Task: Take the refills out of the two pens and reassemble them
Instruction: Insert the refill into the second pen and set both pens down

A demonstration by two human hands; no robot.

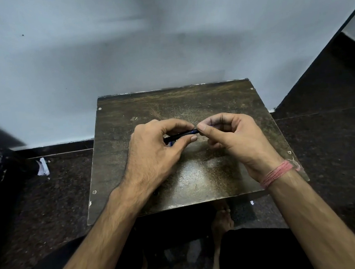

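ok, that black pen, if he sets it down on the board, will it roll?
Probably: the pen looks round and slim, and the board looks smooth. Likely light and stiff too; a fingertip grip from each hand holds it level with no sag.

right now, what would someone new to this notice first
The eye goes to the two hands meeting over the middle of the small worn table: the left hand grips a dark pen lying roughly level, and the right hand pinches its right end. Next is the pink thread band wound round the right wrist. A scrap of white paper lies on the dark floor to the left of the table.
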